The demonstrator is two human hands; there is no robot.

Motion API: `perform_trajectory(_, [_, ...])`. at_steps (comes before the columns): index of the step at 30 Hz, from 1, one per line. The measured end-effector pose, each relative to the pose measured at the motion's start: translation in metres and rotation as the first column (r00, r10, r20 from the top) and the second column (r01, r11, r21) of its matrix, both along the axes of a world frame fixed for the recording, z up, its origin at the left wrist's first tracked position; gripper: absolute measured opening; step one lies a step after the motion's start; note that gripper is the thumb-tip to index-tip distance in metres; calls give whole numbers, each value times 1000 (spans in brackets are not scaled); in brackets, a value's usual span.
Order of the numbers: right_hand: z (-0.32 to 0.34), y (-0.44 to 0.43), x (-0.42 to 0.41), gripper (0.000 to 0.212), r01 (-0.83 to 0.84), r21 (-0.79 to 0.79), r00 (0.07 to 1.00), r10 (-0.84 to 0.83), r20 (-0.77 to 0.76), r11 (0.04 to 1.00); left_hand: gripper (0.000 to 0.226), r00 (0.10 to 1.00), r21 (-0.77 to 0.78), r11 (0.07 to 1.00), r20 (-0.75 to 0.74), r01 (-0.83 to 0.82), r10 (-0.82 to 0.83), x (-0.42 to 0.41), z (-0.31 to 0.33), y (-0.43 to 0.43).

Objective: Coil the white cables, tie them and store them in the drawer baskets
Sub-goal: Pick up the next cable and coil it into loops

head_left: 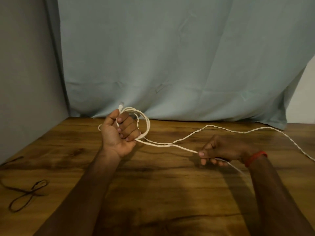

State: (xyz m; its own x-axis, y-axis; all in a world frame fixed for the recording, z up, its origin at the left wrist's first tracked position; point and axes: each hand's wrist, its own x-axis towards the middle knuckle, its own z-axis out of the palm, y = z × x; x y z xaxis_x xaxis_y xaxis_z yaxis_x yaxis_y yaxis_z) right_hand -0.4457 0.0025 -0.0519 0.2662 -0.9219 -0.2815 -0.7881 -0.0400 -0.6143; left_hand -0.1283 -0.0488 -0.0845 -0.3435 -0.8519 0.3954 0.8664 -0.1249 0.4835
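White cable (167, 145) crosswise, left to right

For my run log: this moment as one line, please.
left hand: grips white cable coil | right hand: pinches its free strand | dark cord: on table

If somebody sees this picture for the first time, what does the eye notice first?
Above the middle of the wooden table, the left hand grips loops of a white cable. The right hand pinches its loose length, which is stretched between the two. A thin black cord lies near the table's left edge.
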Motion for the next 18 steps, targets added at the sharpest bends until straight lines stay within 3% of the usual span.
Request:
perform_trajectory(2, [-4, -7, 2, 28, 71, -138, 983, -94, -161, 988, 36, 994, -45, 993, 47, 106, -104, -5, -3, 0])
perform_trajectory(4, [-9, -16, 4, 27, 183, -375, 919, -293, -263, 909, 34, 972, -81, 973, 113, 217, -207, -10, -5, -1])
perform_trajectory(7, [-16, -19, 19, 36, 348, -662, 794, -584, -168, 664, 31, 929, -100, 942, 227, 321, -293, -17, -5, 0])
perform_trajectory(9, [-18, -16, 30, 38, 327, -809, 747, -658, -95, 488, 32, 899, -85, 941, 333, 328, -283, -24, -7, 3])
perform_trajectory(12, [-17, -13, 45, 27, 343, -887, 852, -501, 154, 309, 35, 852, -72, 937, 443, 342, -277, -36, -10, 8])
perform_trajectory(15, [-13, -8, 61, 11, 547, -740, 837, -245, 489, 392, 33, 823, -101, 950, 532, 295, -199, -47, -16, 7])
perform_trajectory(18, [-14, -2, 77, 3, 581, -696, 787, -73, 613, 421, 37, 814, -141, 970, 575, 197, -82, -56, -19, 7])
